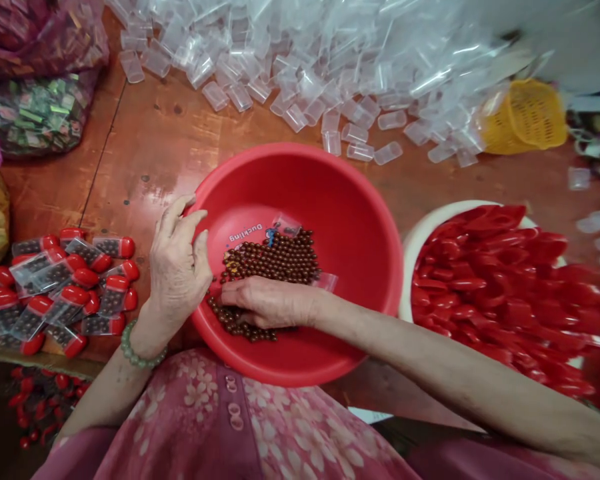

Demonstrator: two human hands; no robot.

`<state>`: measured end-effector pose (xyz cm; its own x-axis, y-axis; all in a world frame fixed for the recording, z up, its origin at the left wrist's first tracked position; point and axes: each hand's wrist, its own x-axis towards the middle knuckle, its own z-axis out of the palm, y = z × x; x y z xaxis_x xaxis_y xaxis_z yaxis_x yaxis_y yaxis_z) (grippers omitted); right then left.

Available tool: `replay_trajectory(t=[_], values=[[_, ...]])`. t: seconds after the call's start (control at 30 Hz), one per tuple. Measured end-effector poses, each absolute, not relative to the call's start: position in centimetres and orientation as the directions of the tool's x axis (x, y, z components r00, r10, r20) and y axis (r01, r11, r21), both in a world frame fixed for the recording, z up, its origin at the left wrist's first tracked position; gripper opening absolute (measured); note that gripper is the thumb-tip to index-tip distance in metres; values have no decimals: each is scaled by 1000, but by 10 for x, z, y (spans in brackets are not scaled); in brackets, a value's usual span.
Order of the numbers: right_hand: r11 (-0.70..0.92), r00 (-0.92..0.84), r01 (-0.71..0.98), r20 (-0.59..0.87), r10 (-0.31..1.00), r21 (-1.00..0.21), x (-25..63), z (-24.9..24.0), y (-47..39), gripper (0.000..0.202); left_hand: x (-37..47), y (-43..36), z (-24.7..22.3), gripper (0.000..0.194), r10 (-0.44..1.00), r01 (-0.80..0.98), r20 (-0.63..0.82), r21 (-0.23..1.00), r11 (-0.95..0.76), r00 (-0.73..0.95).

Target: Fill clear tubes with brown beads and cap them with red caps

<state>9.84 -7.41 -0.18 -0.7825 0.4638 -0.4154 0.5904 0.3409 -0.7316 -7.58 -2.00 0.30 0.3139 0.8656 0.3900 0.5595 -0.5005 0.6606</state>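
A red plastic basin [370, 267] with "Duckling" printed inside holds a mound of small, round brown beads [280, 260]. My right hand [267, 301] reaches over the near rim into the beads, its fingers curled together among them; the fingertips are partly hidden. At the basin's left rim is my left hand [180, 260], its fingers spread and touching the edge. A green bead bracelet [135, 350] circles my left wrist. Two clear plastic pieces [286, 225] lie by the beads.
Right of the basin, a white tub [409, 280] overflows with red plastic caps [480, 287]. Clear plastic cups [290, 87] spread across the back, near a yellow basket [535, 117]. Filled, red-capped containers [65, 287] lie left. Bags of small pieces [35, 113] sit back left.
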Motion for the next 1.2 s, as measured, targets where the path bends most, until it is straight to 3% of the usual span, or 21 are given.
replay_trajectory(t=[0.07,0.17,0.3,0.47,0.67,0.8,0.97,1.13,1.2], values=[[132,-759,536,-408,507,-834,106,-3,-76,28,-75,-21,4,27,863,582,392,638,-505,319],[-132,-698,438,-429,573,-889,113,1,-77,32,-75,-25,11,25,839,595,433,595,-540,329],[-297,-630,279,-408,661,-913,123,15,-75,38,-77,-35,30,27,815,469,408,672,-573,412],[-205,-526,200,-281,803,-958,136,38,-76,40,-79,-41,42,51,705,270,91,883,-384,703],[-35,-468,122,-88,880,-992,139,52,-85,29,-65,-44,47,50,566,153,7,960,-235,825],[6,-396,102,-35,917,-995,137,48,-96,21,-58,-51,47,47,565,146,-68,985,-94,822],[13,-217,107,-10,976,-994,134,47,-103,26,-57,-55,36,69,687,147,-132,988,37,714],[44,-217,104,21,976,-994,131,54,-102,15,-58,-52,38,38,621,149,-164,986,76,767],[35,-181,96,17,983,-995,130,53,-103,13,-58,-51,40,36,585,137,-192,981,138,788]])
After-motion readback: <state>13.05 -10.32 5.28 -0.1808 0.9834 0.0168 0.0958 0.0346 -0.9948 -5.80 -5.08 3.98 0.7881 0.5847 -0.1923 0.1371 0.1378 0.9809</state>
